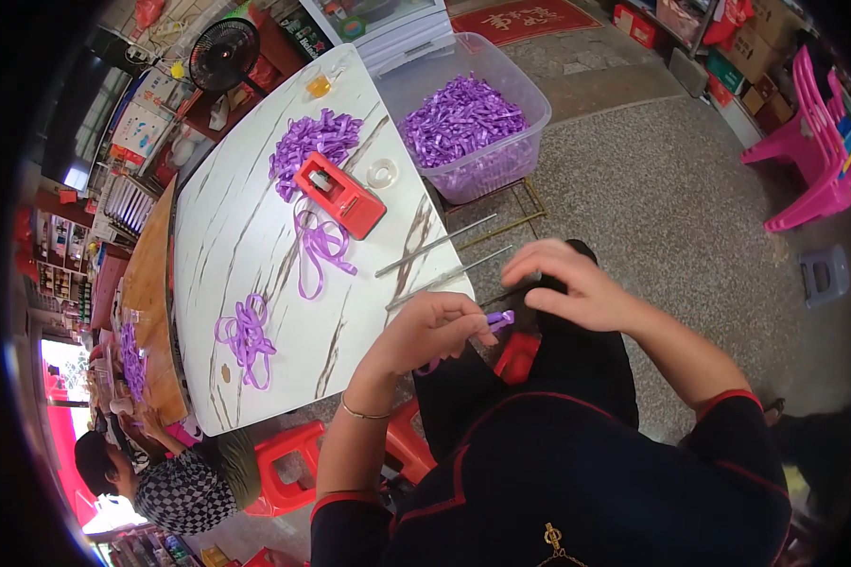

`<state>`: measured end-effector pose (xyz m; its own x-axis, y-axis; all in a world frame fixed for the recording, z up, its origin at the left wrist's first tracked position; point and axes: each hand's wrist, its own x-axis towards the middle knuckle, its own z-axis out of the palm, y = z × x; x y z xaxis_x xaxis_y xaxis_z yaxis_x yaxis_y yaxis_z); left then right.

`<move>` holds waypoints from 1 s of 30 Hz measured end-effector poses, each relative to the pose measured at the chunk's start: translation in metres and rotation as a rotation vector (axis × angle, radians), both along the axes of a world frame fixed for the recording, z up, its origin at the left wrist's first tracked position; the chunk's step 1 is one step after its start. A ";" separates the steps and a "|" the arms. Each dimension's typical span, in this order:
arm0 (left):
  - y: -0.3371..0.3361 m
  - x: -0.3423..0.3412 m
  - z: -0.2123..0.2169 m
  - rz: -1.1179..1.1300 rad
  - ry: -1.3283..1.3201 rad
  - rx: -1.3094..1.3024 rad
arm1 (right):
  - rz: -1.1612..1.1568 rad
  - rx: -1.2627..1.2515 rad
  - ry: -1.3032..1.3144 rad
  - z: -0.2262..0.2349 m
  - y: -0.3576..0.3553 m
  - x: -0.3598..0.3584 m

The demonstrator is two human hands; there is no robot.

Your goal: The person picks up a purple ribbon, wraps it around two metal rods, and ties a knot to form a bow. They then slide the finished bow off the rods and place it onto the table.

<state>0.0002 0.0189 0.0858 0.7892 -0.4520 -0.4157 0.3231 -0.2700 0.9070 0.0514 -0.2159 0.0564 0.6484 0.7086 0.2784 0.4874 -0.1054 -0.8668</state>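
Observation:
Over my lap, just off the table's near corner, my left hand (435,331) pinches a folded purple ribbon (503,319), whose short looped end sticks out past the fingertips. A bit more ribbon shows beneath that hand. My right hand (577,288) hovers close by on the right, thumb and fingers apart, with nothing visible in it. Two thin metal rods (435,245) jut over the table edge beyond my hands. On the white marble-patterned table (284,378) lie a loose ribbon tangle (248,342), longer ribbon strands (320,248) and a heap of folded ribbons (314,144).
A red tape dispenser (357,210), a clear tape roll (381,173) and an amber item (319,87) sit on the table. Beyond it stands a clear bin (529,113) full of purple ribbon pieces. Another person (175,491) sits at left. Red stools (288,468) and pink chairs (813,142) stand around.

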 end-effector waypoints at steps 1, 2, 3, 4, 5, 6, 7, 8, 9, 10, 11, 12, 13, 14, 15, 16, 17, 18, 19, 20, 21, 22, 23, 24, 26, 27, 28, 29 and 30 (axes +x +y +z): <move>-0.001 0.001 0.001 -0.014 -0.013 -0.004 | 0.093 -0.006 0.115 -0.001 0.006 0.001; -0.001 0.003 0.002 -0.027 -0.026 -0.008 | 0.133 -0.032 0.186 0.002 0.012 0.000; 0.000 0.003 0.003 -0.019 -0.025 -0.007 | 0.141 -0.031 0.187 0.002 0.014 0.001; 0.001 0.003 0.003 -0.022 -0.007 -0.032 | 0.208 -0.053 0.343 0.002 0.017 0.002; 0.002 0.004 0.003 -0.026 0.011 -0.058 | 0.273 -0.076 0.501 0.002 0.020 0.004; 0.005 0.004 0.001 -0.019 0.012 -0.059 | 0.280 -0.078 0.502 0.002 0.022 0.003; 0.008 0.005 -0.003 -0.069 -0.015 -0.080 | 0.333 -0.043 0.665 0.001 0.023 0.003; 0.010 0.006 -0.005 -0.120 -0.042 -0.102 | 0.384 -0.007 0.828 0.000 0.023 0.003; 0.010 0.008 -0.003 -0.117 -0.042 -0.104 | 0.432 0.030 0.990 -0.002 0.023 0.003; 0.010 0.011 0.002 -0.238 -0.050 -0.157 | 0.432 0.026 0.990 -0.003 0.023 0.002; 0.009 0.014 0.004 -0.359 -0.059 -0.210 | 0.501 0.040 1.077 -0.006 0.022 -0.002; 0.008 0.017 0.002 -0.356 -0.062 -0.211 | 0.573 0.052 1.163 -0.007 0.021 -0.002; 0.005 0.020 -0.003 -0.383 -0.044 -0.251 | 0.574 0.048 1.161 -0.008 0.018 0.000; 0.004 0.024 -0.008 -0.410 -0.026 -0.289 | 0.506 0.021 1.142 -0.009 0.014 0.003; 0.004 0.028 -0.016 -0.407 -0.029 -0.290 | 0.438 -0.005 1.122 -0.012 0.009 0.007; 0.004 0.032 -0.023 -0.287 -0.197 -0.151 | 0.320 0.041 1.071 -0.015 0.005 0.012; 0.006 0.036 -0.027 -0.163 -0.361 -0.010 | 0.163 0.045 1.037 -0.017 0.001 0.016; 0.006 0.041 -0.020 -0.073 -0.522 0.165 | -0.014 0.032 0.918 -0.020 -0.001 0.019; 0.008 0.047 -0.024 -0.073 -0.526 0.162 | -0.187 0.020 0.795 -0.026 -0.002 0.023; 0.012 0.055 -0.035 0.114 -0.623 0.171 | -0.188 0.018 0.791 -0.036 -0.002 0.028; 0.015 0.062 -0.045 0.302 -0.717 0.178 | -0.279 0.060 0.708 -0.052 0.000 0.035; 0.018 0.067 -0.051 0.353 -0.765 0.230 | -0.366 0.102 0.623 -0.063 0.003 0.041; 0.020 0.073 -0.058 0.356 -0.770 0.229 | -0.364 0.101 0.618 -0.072 0.008 0.046; 0.021 0.077 -0.065 0.387 -0.777 0.244 | -0.380 0.150 0.564 -0.081 0.017 0.050; 0.021 0.084 -0.071 0.420 -0.789 0.261 | -0.391 0.203 0.497 -0.093 0.032 0.058; 0.020 0.086 -0.074 0.434 -0.786 0.265 | -0.388 0.203 0.496 -0.095 0.038 0.060; 0.020 0.089 -0.076 0.448 -0.782 0.270 | -0.358 0.235 0.485 -0.096 0.044 0.061; 0.020 0.090 -0.079 0.450 -0.783 0.271 | -0.329 0.267 0.476 -0.098 0.049 0.062; 0.019 0.092 -0.080 0.437 -0.795 0.299 | -0.290 0.267 0.492 -0.102 0.052 0.063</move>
<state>0.0922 0.0381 0.0058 0.9644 -0.0119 0.2644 -0.2307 -0.5275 0.8177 0.1140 -0.1636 -0.0461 0.9009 0.4320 0.0417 0.0091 0.0772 -0.9970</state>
